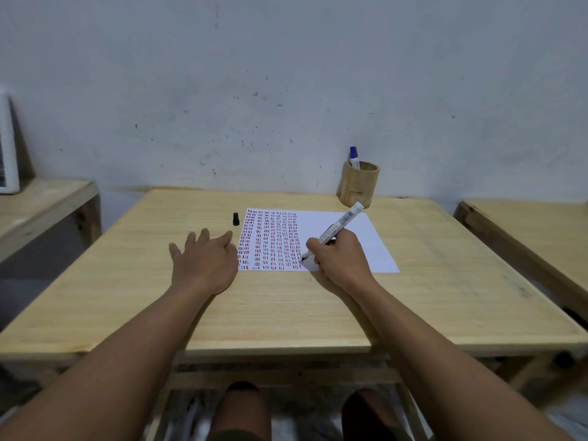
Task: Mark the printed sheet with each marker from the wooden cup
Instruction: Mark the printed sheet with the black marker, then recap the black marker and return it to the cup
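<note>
A white printed sheet [366,237] lies on the wooden table, its left part filled with columns of short red, blue and black dashes. My right hand [340,259] grips a white marker [342,222] with a black tip, the tip touching the sheet near its front edge. My left hand [203,259] lies flat with fingers spread on the table, just left of the sheet. The marker's black cap [235,219] stands by the sheet's far left corner. A wooden cup [359,184] at the back holds a blue-capped marker [354,156].
The wooden table [127,297] stands against a scuffed white wall. Another wooden table [534,230] lies to the right and a wooden bench with a white frame [8,154] to the left. My knees show below the table's front edge.
</note>
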A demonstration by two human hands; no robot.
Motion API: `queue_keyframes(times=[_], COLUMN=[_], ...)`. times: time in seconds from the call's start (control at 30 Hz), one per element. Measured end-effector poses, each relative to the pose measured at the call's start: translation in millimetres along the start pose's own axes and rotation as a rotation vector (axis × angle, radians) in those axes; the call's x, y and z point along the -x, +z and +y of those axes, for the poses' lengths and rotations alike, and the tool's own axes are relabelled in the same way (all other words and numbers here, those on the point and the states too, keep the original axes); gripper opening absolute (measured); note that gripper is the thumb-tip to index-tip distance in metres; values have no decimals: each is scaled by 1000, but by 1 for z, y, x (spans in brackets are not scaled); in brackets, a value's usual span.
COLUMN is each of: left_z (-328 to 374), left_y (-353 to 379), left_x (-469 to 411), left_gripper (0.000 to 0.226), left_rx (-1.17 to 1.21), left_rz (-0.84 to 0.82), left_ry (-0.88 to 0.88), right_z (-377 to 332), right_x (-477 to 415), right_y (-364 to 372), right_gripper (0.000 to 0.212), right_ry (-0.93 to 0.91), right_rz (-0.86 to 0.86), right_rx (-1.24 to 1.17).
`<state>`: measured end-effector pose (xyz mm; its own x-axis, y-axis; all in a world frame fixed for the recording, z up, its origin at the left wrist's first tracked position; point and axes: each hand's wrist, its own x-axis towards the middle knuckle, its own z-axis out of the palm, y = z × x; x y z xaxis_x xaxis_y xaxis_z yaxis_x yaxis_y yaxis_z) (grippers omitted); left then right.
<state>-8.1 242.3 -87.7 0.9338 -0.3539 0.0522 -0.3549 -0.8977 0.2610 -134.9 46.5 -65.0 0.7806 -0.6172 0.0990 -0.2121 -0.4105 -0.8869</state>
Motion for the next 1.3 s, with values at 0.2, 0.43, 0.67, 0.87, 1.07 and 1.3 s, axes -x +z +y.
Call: queue_keyframes(times=[0.2,0.43,0.67,0.87,1.07,1.3], left_z=[9,21,17,36,64,81], left_y=[-12,-20,-11,-24,-39,-58], left_x=[-14,-55,-68,-53,-38,-19], left_gripper=[44,49,25,15,7,12], left_rx=[178,298,247,490,941,1174], left_rz=[154,144,229,306,223,61], left_ry=[-59,106,138,86,97,107], right_z=[-6,-21,-24,-28,-41,-47], right_x=[-5,-16,-25,-28,-28,-27], right_y=[-3,2,6,7,0,-14], right_gripper=[22,11,13,12,13,17], right_ry=[47,181,228,279,246,185], right_rz=[16,-66,-97,-77,-28,7], right_rx=[-209,-588,-682,-818,-827,-844])
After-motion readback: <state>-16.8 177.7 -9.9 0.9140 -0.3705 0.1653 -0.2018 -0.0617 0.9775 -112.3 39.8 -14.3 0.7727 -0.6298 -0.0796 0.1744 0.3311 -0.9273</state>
